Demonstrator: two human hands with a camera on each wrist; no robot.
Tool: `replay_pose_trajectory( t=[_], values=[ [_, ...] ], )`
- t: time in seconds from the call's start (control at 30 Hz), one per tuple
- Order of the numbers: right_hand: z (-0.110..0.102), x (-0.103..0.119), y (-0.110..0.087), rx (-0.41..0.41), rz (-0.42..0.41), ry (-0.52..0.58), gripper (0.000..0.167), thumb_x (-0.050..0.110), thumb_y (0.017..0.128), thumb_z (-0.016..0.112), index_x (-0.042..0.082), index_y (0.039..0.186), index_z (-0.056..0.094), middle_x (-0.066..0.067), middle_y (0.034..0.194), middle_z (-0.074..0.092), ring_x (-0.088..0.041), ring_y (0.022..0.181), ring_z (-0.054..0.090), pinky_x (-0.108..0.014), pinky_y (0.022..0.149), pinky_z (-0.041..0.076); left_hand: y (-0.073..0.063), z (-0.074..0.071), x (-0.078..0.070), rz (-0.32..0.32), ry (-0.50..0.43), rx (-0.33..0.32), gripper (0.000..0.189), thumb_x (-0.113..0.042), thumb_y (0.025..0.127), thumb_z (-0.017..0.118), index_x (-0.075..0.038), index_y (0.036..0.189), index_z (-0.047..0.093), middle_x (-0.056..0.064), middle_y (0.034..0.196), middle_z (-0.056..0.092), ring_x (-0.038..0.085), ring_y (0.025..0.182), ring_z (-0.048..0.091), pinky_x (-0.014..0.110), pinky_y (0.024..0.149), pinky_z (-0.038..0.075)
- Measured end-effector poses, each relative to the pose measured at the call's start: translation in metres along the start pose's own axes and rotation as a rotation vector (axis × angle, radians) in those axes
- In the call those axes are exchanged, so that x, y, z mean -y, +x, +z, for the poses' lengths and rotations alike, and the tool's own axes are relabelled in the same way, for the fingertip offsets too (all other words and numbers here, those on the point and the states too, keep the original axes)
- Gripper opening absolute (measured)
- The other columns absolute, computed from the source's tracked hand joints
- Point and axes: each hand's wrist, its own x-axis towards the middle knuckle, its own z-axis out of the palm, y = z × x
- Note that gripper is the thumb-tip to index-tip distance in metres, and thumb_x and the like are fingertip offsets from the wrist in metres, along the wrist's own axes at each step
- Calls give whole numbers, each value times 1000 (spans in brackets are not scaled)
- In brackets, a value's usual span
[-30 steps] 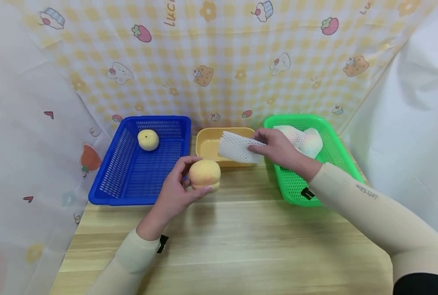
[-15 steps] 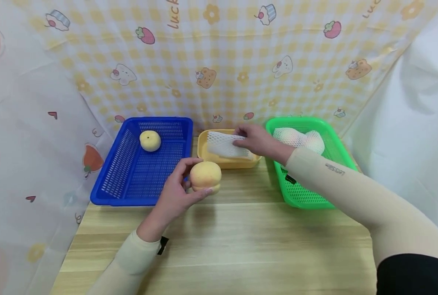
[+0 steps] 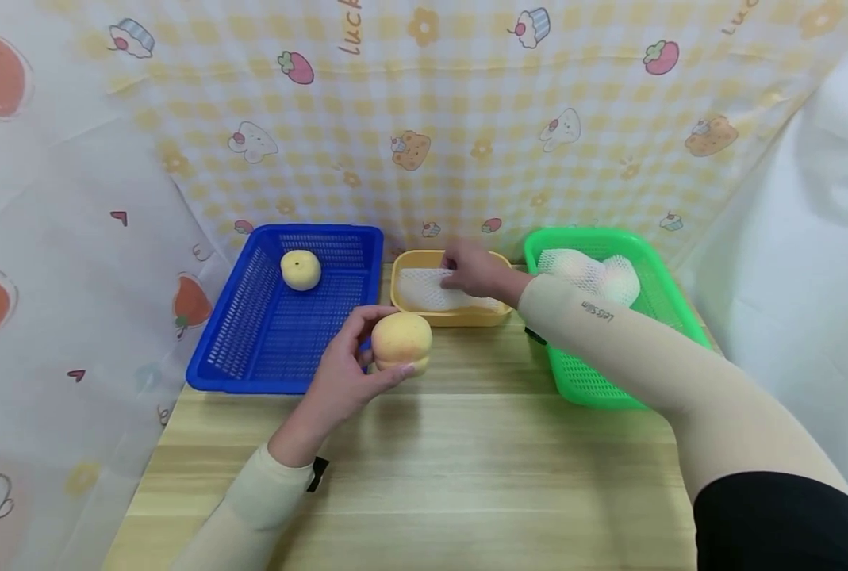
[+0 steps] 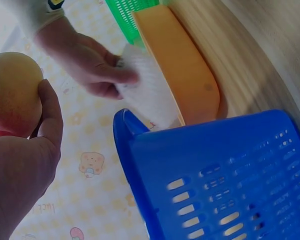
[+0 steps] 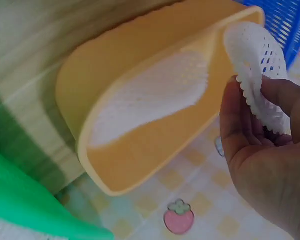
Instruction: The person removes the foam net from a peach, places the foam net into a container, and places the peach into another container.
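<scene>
My left hand [image 3: 343, 365] grips a yellow peach [image 3: 402, 337] with a faint red blush, held above the wooden table in front of the blue basket's right corner. The left wrist view shows the thumb against the side of this peach [image 4: 12, 95]. Over the small yellow-orange box [image 3: 466, 319], my right hand [image 3: 477, 274] pinches the edge of a white foam fruit net [image 5: 250, 55]. A second white foam net [image 5: 150, 95] lies flat inside the box in the right wrist view. The far fingers of the left hand are partly hidden behind the peach.
To the left stands a blue basket [image 3: 284, 388] with one peach [image 3: 301, 270] at its back. A green basket [image 3: 573, 388] on the right holds net-wrapped fruit [image 3: 573, 266], and the right forearm crosses over it. A checked cloth [image 3: 452, 119] hangs behind.
The right hand has moved left and down with the foam net, from beside the green basket to the yellow-orange box. The left hand keeps its grip on the peach, nearly still.
</scene>
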Motion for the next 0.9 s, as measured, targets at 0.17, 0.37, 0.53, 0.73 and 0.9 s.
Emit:
replay_pose_trajectory(
  t=[0.17,0.37,0.53,0.73,0.9],
  values=[
    [11,-3,5,70,56,-13,10,7,99,80,0,102,73,-9,92,67,-23,84,58,-36,76,50,-2,-3,-2,-5,26,-3,74,-9,89,95,-17,151,55,4,152,57,27,130,60,34,99,60],
    [20,-4,14,98,78,-47,10,8,99,78,0,102,72,-9,92,66,-24,85,58,-37,77,51,-6,-11,-5,1,53,-21,76,-10,88,95,-14,152,54,4,152,57,28,130,61,38,101,61],
    [29,-20,26,104,66,-94,20,12,98,81,7,86,66,-3,77,56,-20,72,51,-35,68,45,-8,-13,-7,-3,73,-30,78,-9,87,96,-13,152,54,4,151,58,28,130,61,39,100,61],
    [33,-23,31,145,88,-190,34,21,98,85,11,77,60,1,69,47,-18,65,44,-34,64,40,-9,-14,-9,-9,66,-33,78,-9,87,96,-14,152,54,5,151,57,29,131,61,41,102,61],
    [32,-9,26,152,65,-296,23,22,97,85,5,98,70,-6,87,64,-25,79,57,-40,77,51,-10,-16,-10,-9,76,-44,76,-11,87,96,-19,151,55,4,152,57,28,131,61,42,103,61]
  ],
)
